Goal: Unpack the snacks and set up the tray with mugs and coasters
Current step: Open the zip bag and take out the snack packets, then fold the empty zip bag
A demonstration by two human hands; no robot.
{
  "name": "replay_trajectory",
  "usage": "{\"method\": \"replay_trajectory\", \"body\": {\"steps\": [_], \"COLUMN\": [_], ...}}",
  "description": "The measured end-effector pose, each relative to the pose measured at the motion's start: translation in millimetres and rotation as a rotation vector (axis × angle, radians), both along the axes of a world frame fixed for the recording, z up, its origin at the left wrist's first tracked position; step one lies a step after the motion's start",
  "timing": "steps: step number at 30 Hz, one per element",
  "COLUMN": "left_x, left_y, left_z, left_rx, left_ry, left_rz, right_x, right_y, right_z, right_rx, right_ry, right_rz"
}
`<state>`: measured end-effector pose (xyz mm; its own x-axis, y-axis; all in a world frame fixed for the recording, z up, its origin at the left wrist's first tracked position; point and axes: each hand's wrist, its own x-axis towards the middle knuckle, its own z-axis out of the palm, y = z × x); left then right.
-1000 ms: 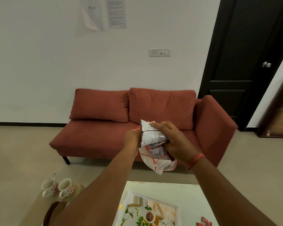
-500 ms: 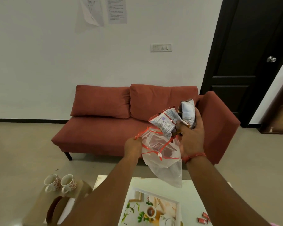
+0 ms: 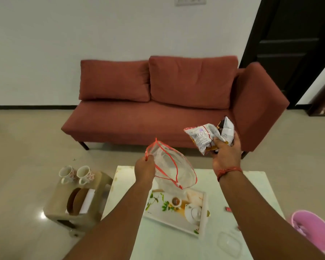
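My right hand (image 3: 225, 154) grips a bunch of silver snack packets (image 3: 208, 136), held up to the right, clear of the bag. My left hand (image 3: 145, 167) pinches the red rim of a clear zip bag (image 3: 174, 170), which hangs open and looks empty above the table. Below it on the white table (image 3: 233, 184) lies a white tray (image 3: 158, 215) printed with leaves and a teapot. Two flowered mugs (image 3: 76, 174) stand on a low stool (image 3: 58, 199) to the left, with brown round coasters (image 3: 76, 201) leaning beside a white holder.
A red sofa (image 3: 158, 117) faces me across the floor. A pink bin (image 3: 313, 229) stands at the table's right. A small red wrapper (image 3: 227, 208) and a clear plastic lid (image 3: 230, 243) lie on the table right of the tray. A dark door is at the back right.
My right hand has pulled the packets out of the zip bag and swung them right. The bag now hangs open from my left hand. My view has tilted down toward the table.
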<state>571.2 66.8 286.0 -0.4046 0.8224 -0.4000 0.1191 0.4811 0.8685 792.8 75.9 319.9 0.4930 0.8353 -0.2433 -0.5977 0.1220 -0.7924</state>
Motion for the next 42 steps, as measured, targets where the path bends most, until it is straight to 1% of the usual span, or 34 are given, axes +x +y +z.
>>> {"method": "replay_trajectory", "body": {"steps": [4, 8, 13, 16, 19, 22, 26, 28, 30, 33, 35, 37, 39, 42], "left_x": [-7, -17, -30, -38, -47, -51, -56, -57, -59, -58, -56, -53, -50, -45], "left_y": [-21, -43, -70, -79, -83, -85, -86, -85, -84, -82, -80, -78, -77, -77], "left_z": [-40, -90, -158, -193, -220, -239, -253, -254, -252, -241, -228, -213, -194, -156], "left_rx": [-0.090, -0.172, -0.265, -0.300, -0.330, -0.349, -0.361, -0.359, -0.352, -0.337, -0.324, -0.308, -0.288, -0.246], "left_ry": [0.018, 0.006, -0.054, -0.055, -0.041, -0.051, -0.078, -0.084, -0.094, -0.104, -0.117, -0.128, -0.131, -0.147], "left_rz": [0.027, 0.085, 0.205, 0.226, 0.248, 0.275, 0.300, 0.303, 0.305, 0.302, 0.302, 0.302, 0.299, 0.315], "right_x": [0, 0, -8, -14, -22, -29, -32, -29, -27, -25, -24, -25, -28, -40], "right_y": [-16, -35, -51, -50, -44, -36, -32, -33, -37, -45, -50, -57, -63, -75], "right_z": [-77, -164, -282, -344, -382, -407, -433, -441, -437, -404, -380, -351, -316, -251], "right_rx": [-0.202, -0.386, -0.673, -0.822, -0.914, -0.954, -0.975, -1.000, -1.025, -1.047, -1.024, -0.968, -0.874, -0.631], "right_ry": [-0.013, -0.074, -0.246, -0.323, -0.339, -0.355, -0.271, -0.283, -0.352, -0.490, -0.631, -0.736, -0.789, -0.820], "right_rz": [0.022, 0.079, 0.234, 0.328, 0.403, 0.456, 0.449, 0.472, 0.504, 0.545, 0.574, 0.578, 0.555, 0.436]}}
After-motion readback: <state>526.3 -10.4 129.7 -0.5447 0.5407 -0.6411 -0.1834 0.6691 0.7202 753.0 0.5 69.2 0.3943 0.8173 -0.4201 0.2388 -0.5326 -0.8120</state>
